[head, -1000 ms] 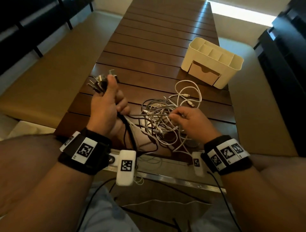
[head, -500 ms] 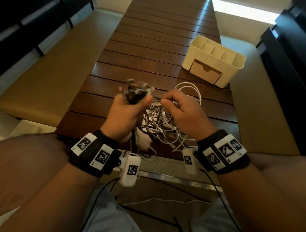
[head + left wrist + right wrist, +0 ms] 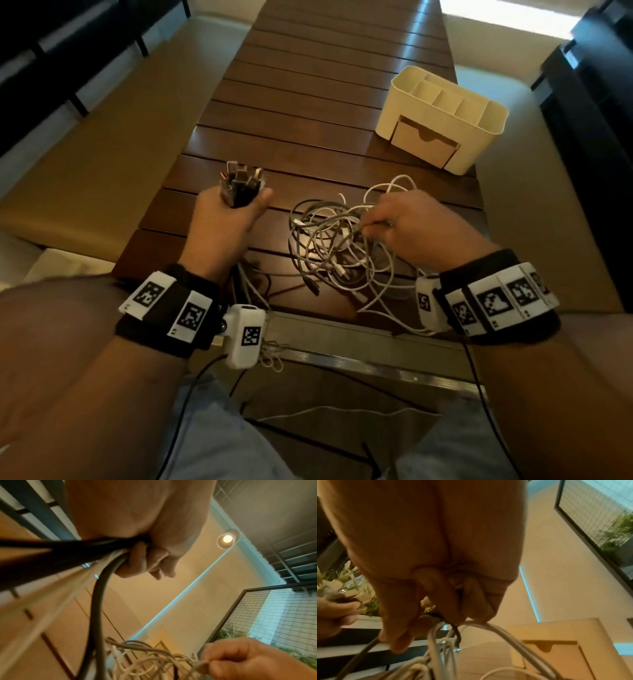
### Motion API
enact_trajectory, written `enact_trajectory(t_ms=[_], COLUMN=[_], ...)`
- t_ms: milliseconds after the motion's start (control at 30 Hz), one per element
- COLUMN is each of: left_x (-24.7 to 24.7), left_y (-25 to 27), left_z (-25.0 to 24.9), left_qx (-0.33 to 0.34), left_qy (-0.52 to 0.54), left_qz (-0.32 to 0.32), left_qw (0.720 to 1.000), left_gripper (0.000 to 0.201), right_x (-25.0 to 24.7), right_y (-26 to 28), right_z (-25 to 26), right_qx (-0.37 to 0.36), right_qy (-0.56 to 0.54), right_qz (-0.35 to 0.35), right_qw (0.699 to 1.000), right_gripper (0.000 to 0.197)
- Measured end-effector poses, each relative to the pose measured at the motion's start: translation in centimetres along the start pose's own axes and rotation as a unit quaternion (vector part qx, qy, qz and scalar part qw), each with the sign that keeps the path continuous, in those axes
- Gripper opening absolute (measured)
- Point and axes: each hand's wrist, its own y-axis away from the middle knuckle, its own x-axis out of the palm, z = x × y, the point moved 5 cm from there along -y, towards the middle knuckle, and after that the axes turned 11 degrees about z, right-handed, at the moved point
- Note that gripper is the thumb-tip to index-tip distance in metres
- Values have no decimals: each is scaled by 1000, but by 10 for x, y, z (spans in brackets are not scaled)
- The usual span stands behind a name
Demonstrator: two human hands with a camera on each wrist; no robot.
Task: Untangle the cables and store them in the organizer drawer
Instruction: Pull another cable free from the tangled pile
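A tangle of white and grey cables (image 3: pixel 329 240) lies on the near end of the wooden table (image 3: pixel 308 102). My left hand (image 3: pixel 233 216) is fisted round a bunch of cable ends (image 3: pixel 241 183), their plugs sticking up above the fist; black and grey leads (image 3: pixel 96 563) trail down from it. My right hand (image 3: pixel 394 222) pinches strands at the right side of the tangle (image 3: pixel 440 631). The cream organizer (image 3: pixel 442 116) stands at the far right, its front drawer (image 3: pixel 423 142) closed.
Padded benches run along both sides of the table (image 3: pixel 102 137). A metal strip (image 3: pixel 359 346) edges the table's near end. A loose white cable (image 3: pixel 342 411) and black leads hang below, above my lap.
My hands, close together half a second ago, have parted. The left has moved left with its bunch of plugs; the right has dropped back onto the tangle on the table.
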Motion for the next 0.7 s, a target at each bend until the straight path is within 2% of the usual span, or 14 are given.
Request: enact_trajectory(t_ms=[67,133,233,333,500,600,700], left_x=[10,25,42,50,38,26,24], left_y=[4,7,11,13,13,9,9], left_z=[-10,-16,-20,-20,-23,-19,-15], left_qx=[43,66,78,67,87,74,46], left_qy=[-2,-10,-16,-9,7,112,190], left_qz=[32,81,139,181,152,139,133], left_qw=[999,995,987,981,985,981,972], left_gripper=[15,14,11,3,12,11,11], right_x=[4,4,1,4,14,18,17], right_y=[-3,-5,-6,-6,-10,-10,-9], right_z=[9,21,32,37,27,6,-14], right_qx=[-25,-62,-99,-113,-99,-50,18], right_qy=[-9,-37,-50,-69,-84,-98,-122], right_qz=[-7,-67,-149,-183,-174,-163,-181], right_qw=[1000,995,983,974,976,980,976], right_gripper=[19,19,18,17,18,24,32])
